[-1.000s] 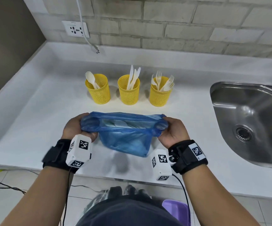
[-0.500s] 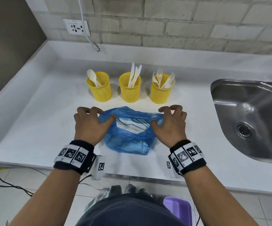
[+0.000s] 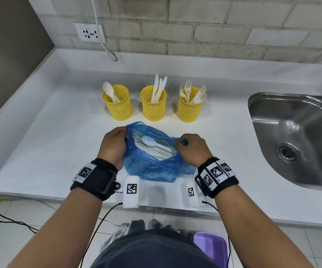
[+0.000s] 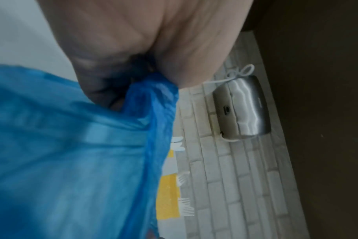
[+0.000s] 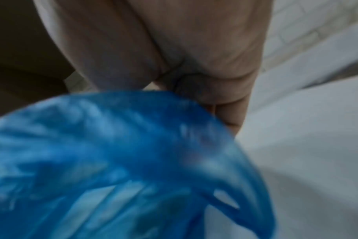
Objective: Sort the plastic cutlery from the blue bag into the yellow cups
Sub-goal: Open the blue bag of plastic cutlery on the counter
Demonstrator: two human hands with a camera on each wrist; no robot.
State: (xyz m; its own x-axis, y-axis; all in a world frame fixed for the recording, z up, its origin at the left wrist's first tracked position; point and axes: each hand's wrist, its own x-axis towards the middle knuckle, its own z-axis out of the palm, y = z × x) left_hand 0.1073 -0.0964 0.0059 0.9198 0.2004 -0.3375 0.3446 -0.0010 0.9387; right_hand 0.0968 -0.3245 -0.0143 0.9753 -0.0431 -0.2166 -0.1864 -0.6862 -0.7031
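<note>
A blue plastic bag [image 3: 152,167] lies on the white counter [image 3: 59,144], its mouth pulled wide. Inside it show a white spoon [image 3: 148,141] and other white cutlery. My left hand [image 3: 115,144] grips the bag's left rim, and my right hand [image 3: 190,149] grips its right rim. Behind the bag stand three yellow mesh cups: the left one [image 3: 118,105] holds spoons, the middle one [image 3: 153,105] knives, the right one [image 3: 190,107] forks. In the wrist views blue film [image 4: 71,145] [image 5: 112,161] bunches under curled fingers.
A steel sink [image 3: 295,138] is sunk into the counter at the right. A wall socket [image 3: 89,32] with a dangling white cable [image 3: 106,49] sits on the brick wall behind. A purple bin [image 3: 210,248] stands on the floor below the counter edge.
The bag came down from the air onto the counter. Both hands turned palm-down, took new grips on its rim and spread the mouth, showing the spoon inside.
</note>
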